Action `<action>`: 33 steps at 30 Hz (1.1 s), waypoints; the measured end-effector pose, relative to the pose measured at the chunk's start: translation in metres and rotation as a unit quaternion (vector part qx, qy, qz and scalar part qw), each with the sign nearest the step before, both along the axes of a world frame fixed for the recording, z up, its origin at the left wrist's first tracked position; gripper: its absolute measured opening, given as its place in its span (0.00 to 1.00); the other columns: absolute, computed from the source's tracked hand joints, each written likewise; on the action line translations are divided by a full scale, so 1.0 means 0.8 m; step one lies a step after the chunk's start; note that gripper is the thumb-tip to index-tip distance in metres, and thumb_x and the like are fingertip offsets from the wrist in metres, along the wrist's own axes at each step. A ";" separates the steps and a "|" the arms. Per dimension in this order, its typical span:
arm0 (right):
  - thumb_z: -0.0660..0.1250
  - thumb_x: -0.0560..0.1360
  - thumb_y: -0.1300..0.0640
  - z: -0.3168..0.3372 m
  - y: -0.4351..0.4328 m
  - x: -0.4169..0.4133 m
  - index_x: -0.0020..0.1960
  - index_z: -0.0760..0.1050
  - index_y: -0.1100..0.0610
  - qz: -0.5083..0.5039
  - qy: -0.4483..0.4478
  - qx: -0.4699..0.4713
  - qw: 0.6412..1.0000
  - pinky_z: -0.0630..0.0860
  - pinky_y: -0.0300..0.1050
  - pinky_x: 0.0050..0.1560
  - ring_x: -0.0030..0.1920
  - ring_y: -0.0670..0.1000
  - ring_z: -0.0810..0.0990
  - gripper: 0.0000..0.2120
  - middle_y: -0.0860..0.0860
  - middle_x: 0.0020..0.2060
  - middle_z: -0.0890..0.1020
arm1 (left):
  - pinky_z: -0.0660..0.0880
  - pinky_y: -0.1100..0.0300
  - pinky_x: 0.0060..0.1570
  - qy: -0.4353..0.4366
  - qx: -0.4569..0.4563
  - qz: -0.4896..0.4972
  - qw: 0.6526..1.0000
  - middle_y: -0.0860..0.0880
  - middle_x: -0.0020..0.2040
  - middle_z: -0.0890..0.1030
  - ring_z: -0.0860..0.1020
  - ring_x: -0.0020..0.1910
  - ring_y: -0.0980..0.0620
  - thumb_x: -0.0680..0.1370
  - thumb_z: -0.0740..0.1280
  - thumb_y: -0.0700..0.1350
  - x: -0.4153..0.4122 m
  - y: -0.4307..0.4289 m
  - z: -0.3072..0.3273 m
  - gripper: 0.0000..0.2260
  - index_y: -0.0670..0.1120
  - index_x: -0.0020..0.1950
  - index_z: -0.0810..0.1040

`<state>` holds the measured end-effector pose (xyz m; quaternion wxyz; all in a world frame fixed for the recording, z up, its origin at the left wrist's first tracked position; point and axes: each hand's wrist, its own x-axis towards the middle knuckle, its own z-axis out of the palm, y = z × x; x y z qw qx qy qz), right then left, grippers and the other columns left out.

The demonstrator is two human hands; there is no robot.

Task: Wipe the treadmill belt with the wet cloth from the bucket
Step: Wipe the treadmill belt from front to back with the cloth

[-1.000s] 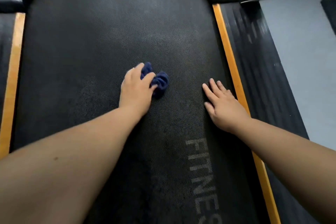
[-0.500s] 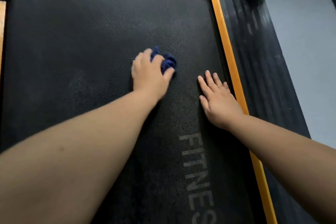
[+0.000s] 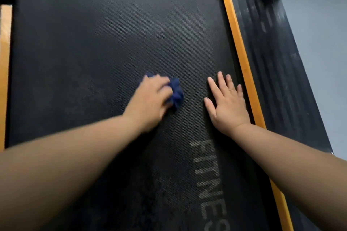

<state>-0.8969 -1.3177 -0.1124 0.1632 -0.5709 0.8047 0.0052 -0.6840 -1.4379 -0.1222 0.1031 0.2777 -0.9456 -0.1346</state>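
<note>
The black treadmill belt [image 3: 93, 43] fills nearly all I see, its woven texture dull, with greyer, dusty-looking patches toward the far end. Half a second ago my left hand [image 3: 150, 103] had pushed the blue cloth [image 3: 176, 93] out ahead of my right fingertips; now it has drawn back toward me, so the cloth sits level with my right fingers, near the middle of the belt. My left fingers are curled over the bunched cloth, pressing it down, and the hand is smeared with motion. Most of the cloth bulges out on the thumb side, and a small corner shows past the knuckles. My right hand [image 3: 227, 105] has stayed where it was, flat on the belt with fingers straight and slightly spread, holding nothing, its little finger close to the right orange strip [image 3: 242, 58] without touching it. A narrow bare band of belt separates cloth and right hand. Beyond that strip runs the ribbed black side rail [image 3: 272, 62], then grey floor [image 3: 319, 43]. The left orange strip [image 3: 4, 73] shows at the frame's edge, well apart from the cloth. Wide belt lies open ahead up to the rounded front edge, and to the left. Nearer me, the pale lettering [image 3: 208, 180] runs lengthwise between my forearms.
</note>
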 end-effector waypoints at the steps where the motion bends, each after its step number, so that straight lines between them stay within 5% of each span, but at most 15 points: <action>1: 0.49 0.80 0.42 0.001 -0.001 0.001 0.78 0.46 0.47 -0.002 0.004 0.007 1.000 0.39 0.55 0.74 0.77 0.52 0.41 0.29 0.50 0.78 0.45 | 0.66 0.40 0.64 -0.003 0.006 -0.082 0.997 0.39 0.60 0.77 0.75 0.59 0.37 0.76 0.60 0.50 0.015 0.020 0.000 0.14 0.42 0.49 0.79; 3: 0.47 0.80 0.41 0.002 -0.003 0.002 0.78 0.46 0.46 0.004 0.015 0.012 1.000 0.39 0.55 0.74 0.77 0.53 0.41 0.28 0.51 0.78 0.45 | 0.65 0.42 0.64 -0.027 -0.001 -0.207 0.978 0.40 0.60 0.77 0.74 0.60 0.39 0.76 0.60 0.49 0.036 0.015 0.003 0.11 0.45 0.50 0.78; 5: 0.45 0.79 0.40 0.002 -0.009 0.002 0.77 0.46 0.45 0.019 0.025 0.009 0.999 0.40 0.56 0.74 0.77 0.53 0.41 0.29 0.51 0.78 0.45 | 0.67 0.44 0.59 -0.027 -0.051 -0.196 0.979 0.42 0.61 0.77 0.74 0.58 0.40 0.76 0.60 0.51 0.040 -0.034 0.002 0.11 0.46 0.50 0.77; 7: 0.47 0.80 0.40 0.003 -0.017 0.005 0.77 0.47 0.44 0.013 0.025 0.006 1.000 0.40 0.56 0.74 0.77 0.54 0.42 0.28 0.51 0.78 0.46 | 0.67 0.43 0.58 -0.047 -0.075 -0.014 0.996 0.43 0.65 0.75 0.73 0.60 0.38 0.75 0.58 0.55 0.041 -0.092 0.011 0.17 0.46 0.53 0.79; 10: 0.49 0.80 0.41 0.005 -0.031 0.025 0.77 0.48 0.44 -0.024 0.017 0.002 1.000 0.42 0.57 0.74 0.77 0.55 0.42 0.28 0.52 0.78 0.46 | 0.64 0.44 0.62 -0.090 -0.013 0.236 0.967 0.47 0.72 0.67 0.66 0.65 0.37 0.77 0.61 0.53 0.053 -0.130 0.013 0.15 0.48 0.61 0.76; 14: 0.48 0.79 0.40 0.008 -0.044 0.078 0.77 0.48 0.45 0.012 0.006 0.001 1.000 0.43 0.59 0.73 0.77 0.55 0.44 0.28 0.52 0.78 0.48 | 0.71 0.45 0.59 -0.001 -0.033 0.011 0.999 0.40 0.62 0.77 0.75 0.55 0.36 0.76 0.60 0.49 0.092 -0.048 0.003 0.13 0.42 0.50 0.79; 18: 0.49 0.79 0.41 0.006 -0.060 0.120 0.77 0.48 0.44 0.050 -0.007 -0.005 0.999 0.42 0.58 0.74 0.77 0.54 0.43 0.28 0.51 0.78 0.47 | 0.64 0.49 0.66 0.003 0.000 -0.201 0.980 0.39 0.61 0.78 0.71 0.60 0.41 0.79 0.59 0.47 0.135 -0.019 -0.003 0.10 0.44 0.52 0.76; 20: 0.50 0.80 0.42 0.004 -0.067 0.132 0.77 0.47 0.43 0.057 -0.010 -0.009 0.998 0.40 0.57 0.74 0.77 0.54 0.42 0.28 0.50 0.78 0.46 | 0.64 0.47 0.66 0.014 -0.005 -0.128 0.992 0.39 0.62 0.76 0.72 0.62 0.40 0.78 0.61 0.48 0.129 -0.060 -0.007 0.09 0.44 0.52 0.76; 24: 0.49 0.80 0.42 0.005 -0.076 0.156 0.77 0.46 0.43 0.064 -0.020 -0.014 0.998 0.40 0.57 0.74 0.77 0.53 0.41 0.27 0.49 0.78 0.45 | 0.58 0.50 0.69 0.008 0.046 0.199 0.979 0.41 0.67 0.72 0.67 0.67 0.39 0.76 0.66 0.44 0.107 -0.134 0.004 0.10 0.42 0.55 0.78; 26: 0.49 0.81 0.43 0.008 -0.081 0.164 0.77 0.46 0.44 0.052 -0.026 -0.010 0.998 0.40 0.57 0.74 0.77 0.53 0.41 0.27 0.49 0.78 0.45 | 0.58 0.51 0.68 0.004 0.045 0.148 0.988 0.41 0.67 0.72 0.68 0.66 0.39 0.76 0.65 0.45 0.114 -0.127 0.010 0.11 0.42 0.55 0.78; 28: 0.50 0.80 0.44 0.012 -0.084 0.167 0.77 0.47 0.45 0.036 -0.026 -0.008 0.999 0.41 0.58 0.74 0.77 0.54 0.42 0.27 0.50 0.78 0.46 | 0.61 0.48 0.66 0.002 0.034 -0.002 0.999 0.40 0.65 0.74 0.70 0.64 0.37 0.75 0.62 0.49 0.144 -0.091 0.012 0.13 0.42 0.52 0.79; 31: 0.51 0.80 0.45 0.017 -0.090 0.175 0.77 0.48 0.45 0.052 -0.016 0.001 0.999 0.42 0.59 0.74 0.77 0.55 0.43 0.27 0.50 0.78 0.47 | 0.60 0.48 0.66 -0.017 0.082 -0.184 0.979 0.44 0.66 0.73 0.66 0.66 0.41 0.78 0.58 0.50 0.203 -0.019 0.014 0.11 0.46 0.52 0.76; 33: 0.51 0.80 0.45 0.016 -0.097 0.180 0.77 0.48 0.45 0.067 -0.010 -0.002 0.998 0.42 0.59 0.74 0.77 0.55 0.43 0.27 0.50 0.78 0.47 | 0.59 0.49 0.68 -0.032 0.086 -0.217 0.972 0.47 0.68 0.70 0.64 0.68 0.43 0.78 0.58 0.49 0.225 -0.018 0.013 0.09 0.49 0.54 0.72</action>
